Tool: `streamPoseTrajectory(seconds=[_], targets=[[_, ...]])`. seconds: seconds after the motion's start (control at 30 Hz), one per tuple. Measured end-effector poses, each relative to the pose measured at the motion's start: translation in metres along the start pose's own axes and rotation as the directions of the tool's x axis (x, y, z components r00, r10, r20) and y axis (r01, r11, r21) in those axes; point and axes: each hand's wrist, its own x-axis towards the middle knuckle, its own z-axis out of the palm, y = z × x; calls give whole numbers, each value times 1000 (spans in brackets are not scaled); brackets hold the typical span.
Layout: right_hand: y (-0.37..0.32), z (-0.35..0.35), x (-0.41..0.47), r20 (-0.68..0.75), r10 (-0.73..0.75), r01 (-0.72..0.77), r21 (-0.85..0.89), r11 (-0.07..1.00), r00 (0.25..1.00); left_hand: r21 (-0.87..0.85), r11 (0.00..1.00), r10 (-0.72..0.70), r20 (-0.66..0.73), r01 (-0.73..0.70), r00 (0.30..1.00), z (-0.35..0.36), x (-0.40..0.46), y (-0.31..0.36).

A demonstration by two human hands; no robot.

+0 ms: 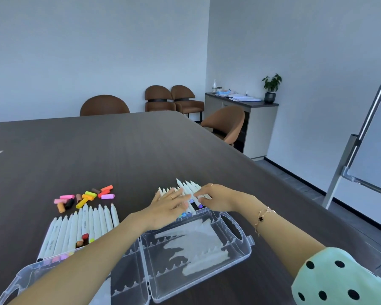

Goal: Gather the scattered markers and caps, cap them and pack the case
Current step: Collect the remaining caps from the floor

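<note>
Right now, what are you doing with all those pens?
A person is tidying up markers. Both hands, the left hand and the right hand, rest on a bunch of white markers on the dark table, just past the open clear case. Another row of markers lies to the left, with loose coloured caps beyond it. The case looks empty so far.

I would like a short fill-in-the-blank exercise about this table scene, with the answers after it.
1. Both hands rest on the group of markers just beyond the ____ plastic case.
2. The loose caps lie to the ____ of the left hand.
3. The right hand wears a bracelet on its ____.

Answers: clear; left; wrist
</note>
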Motion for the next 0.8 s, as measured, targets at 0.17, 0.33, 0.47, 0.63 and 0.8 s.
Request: streamPoseTrajectory(seconds=[0.17,0.33,0.47,0.63,0.8], targets=[[-2,-3,-11,-30,-22,23,15,1000,999,39,999,-11,-46,13,999,-2,-1,8],[-6,-3,-20,0,-30,30,34,999,1000,14,1000,17,15,-17,1000,-1,-10,9],[-6,-5,-29,5,-11,11,54,998,1000,6,999,47,48,-47,998,-2,-22,13],[-2,-6,-36,-63,68,-64,74,995,996,-8,1000,15,18,-14,1000,-1,-32,21],[5,-1,-30,-3,138,-137,89,987,990,21,999,-30,39,29,999,-2,-37,14]])
